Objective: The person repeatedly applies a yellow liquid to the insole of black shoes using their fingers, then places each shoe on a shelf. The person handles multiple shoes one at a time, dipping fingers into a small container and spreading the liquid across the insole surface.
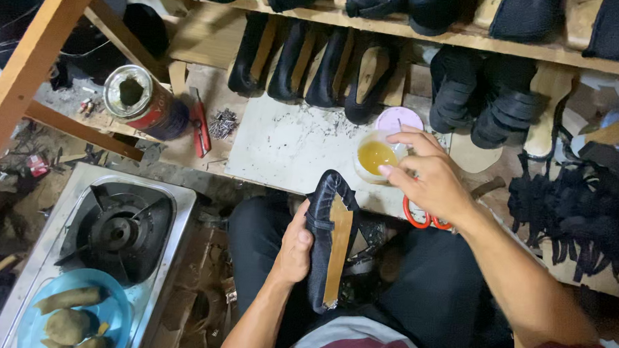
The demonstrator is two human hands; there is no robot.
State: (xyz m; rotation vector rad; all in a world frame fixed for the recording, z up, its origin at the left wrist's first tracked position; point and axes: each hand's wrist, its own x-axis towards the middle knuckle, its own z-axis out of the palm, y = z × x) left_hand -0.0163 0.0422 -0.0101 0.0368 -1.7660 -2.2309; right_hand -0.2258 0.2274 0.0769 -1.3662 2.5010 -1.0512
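left hand: my left hand (294,245) is wrapped round a dark shoe (329,236) on the lap, sole up
right hand: my right hand (426,178) is over the glue cup (377,156), fingers loosely curled; can't tell if they pinch anything
progress: I'd say the tan insole looks bare, gluing barely started
axis: shoe runs lengthwise away from me, toe toward the white board (290,146)

By your left grip (294,245) the shoe (329,226) is black with a tan sole; by your right grip (429,181), amber glue (377,156), pink lid (399,119), orange scissors (418,217).
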